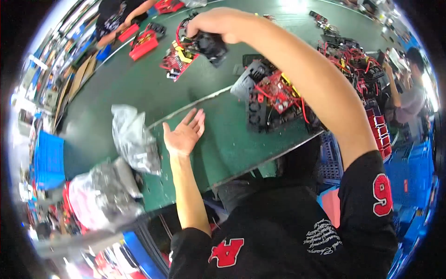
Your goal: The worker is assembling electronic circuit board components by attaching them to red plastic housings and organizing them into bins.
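Observation:
My right hand (211,24) reaches far across the table, its fingers closed round a black wired part (211,48) whose exact kind is blurred. Red and black wires show beside it, close to a red circuit board (179,63) with yellow and white components; whether the board hangs from the wires or rests on the table I cannot tell. Palm up and fingers stretched out, my left hand (182,136) is over the near part of the green table (223,146) and holds nothing. Under my right forearm sits a black housing (258,116) with a second red circuit board (279,95).
A clear plastic bag (132,139) lies left of my left hand, with another filled bag (102,193) nearer. Wired boards are heaped (348,60) at right. Red trays (144,45) stand at far left before another person (111,21); one more person (409,88) is at right.

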Demonstrator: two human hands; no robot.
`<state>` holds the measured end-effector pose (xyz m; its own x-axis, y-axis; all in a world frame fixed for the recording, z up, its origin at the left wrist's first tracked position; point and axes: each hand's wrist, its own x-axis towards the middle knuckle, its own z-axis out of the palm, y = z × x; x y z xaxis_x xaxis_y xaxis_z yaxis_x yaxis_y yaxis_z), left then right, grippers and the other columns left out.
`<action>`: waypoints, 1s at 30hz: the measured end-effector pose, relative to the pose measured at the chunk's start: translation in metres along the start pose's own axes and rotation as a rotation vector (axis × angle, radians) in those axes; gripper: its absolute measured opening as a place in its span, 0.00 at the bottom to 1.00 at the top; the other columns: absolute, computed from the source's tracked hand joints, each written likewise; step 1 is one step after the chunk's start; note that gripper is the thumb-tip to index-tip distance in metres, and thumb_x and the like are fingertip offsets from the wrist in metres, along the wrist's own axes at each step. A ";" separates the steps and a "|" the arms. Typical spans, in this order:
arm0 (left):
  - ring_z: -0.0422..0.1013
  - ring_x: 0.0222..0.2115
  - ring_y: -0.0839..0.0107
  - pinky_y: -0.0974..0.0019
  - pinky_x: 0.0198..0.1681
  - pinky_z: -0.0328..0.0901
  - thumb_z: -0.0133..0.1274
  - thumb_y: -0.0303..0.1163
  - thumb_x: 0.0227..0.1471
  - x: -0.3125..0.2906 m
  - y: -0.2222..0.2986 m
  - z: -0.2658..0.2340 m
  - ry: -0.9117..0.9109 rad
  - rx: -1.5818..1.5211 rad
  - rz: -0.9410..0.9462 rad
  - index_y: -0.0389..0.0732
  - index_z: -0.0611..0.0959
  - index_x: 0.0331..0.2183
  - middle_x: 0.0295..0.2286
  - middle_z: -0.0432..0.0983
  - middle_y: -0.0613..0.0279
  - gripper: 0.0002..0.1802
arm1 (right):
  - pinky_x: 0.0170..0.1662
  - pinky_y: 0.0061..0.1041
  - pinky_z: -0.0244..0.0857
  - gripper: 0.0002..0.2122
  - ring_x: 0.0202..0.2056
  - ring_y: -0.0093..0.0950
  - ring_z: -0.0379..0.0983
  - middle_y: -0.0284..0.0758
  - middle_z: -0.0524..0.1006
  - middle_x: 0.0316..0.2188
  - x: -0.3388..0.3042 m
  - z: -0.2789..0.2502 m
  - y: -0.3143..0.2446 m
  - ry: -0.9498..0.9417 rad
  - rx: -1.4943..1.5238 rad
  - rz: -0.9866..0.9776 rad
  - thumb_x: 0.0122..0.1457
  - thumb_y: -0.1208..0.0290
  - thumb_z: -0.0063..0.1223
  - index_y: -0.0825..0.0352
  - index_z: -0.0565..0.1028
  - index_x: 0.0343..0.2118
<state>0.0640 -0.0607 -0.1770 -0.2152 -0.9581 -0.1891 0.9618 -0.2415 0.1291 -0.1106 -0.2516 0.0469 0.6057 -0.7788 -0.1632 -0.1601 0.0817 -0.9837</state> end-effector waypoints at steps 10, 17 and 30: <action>0.75 0.33 0.61 0.58 0.31 0.74 0.42 0.58 0.55 -0.153 -0.056 0.011 0.279 0.515 0.131 0.32 0.73 0.50 0.39 0.76 0.50 0.38 | 0.33 0.27 0.71 0.09 0.30 0.27 0.76 0.38 0.79 0.29 -0.200 0.040 0.144 -0.056 0.151 0.168 0.55 0.73 0.53 0.74 0.77 0.34; 0.67 0.28 0.77 0.71 0.28 0.65 0.53 0.40 0.55 -0.120 -0.093 0.027 0.791 0.985 0.379 0.40 0.80 0.45 0.32 0.73 0.67 0.18 | 0.39 0.19 0.62 0.14 0.34 0.16 0.68 0.28 0.77 0.33 -0.252 0.115 0.231 0.280 0.494 0.150 0.56 0.67 0.59 0.69 0.77 0.41; 0.65 0.49 0.42 0.50 0.54 0.58 0.50 0.52 0.54 -0.091 -0.088 0.024 0.595 2.293 0.191 0.24 0.69 0.50 0.46 0.68 0.29 0.38 | 0.53 0.28 0.62 0.31 0.44 0.28 0.70 0.37 0.75 0.40 -0.266 0.138 0.242 0.486 0.242 -0.233 0.39 0.68 0.70 0.71 0.72 0.48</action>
<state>-0.0049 0.0444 -0.1480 0.2709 -0.9517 -0.1443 -0.7866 -0.3053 0.5367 -0.2033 0.0613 -0.1581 0.1682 -0.9841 0.0564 0.1515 -0.0308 -0.9880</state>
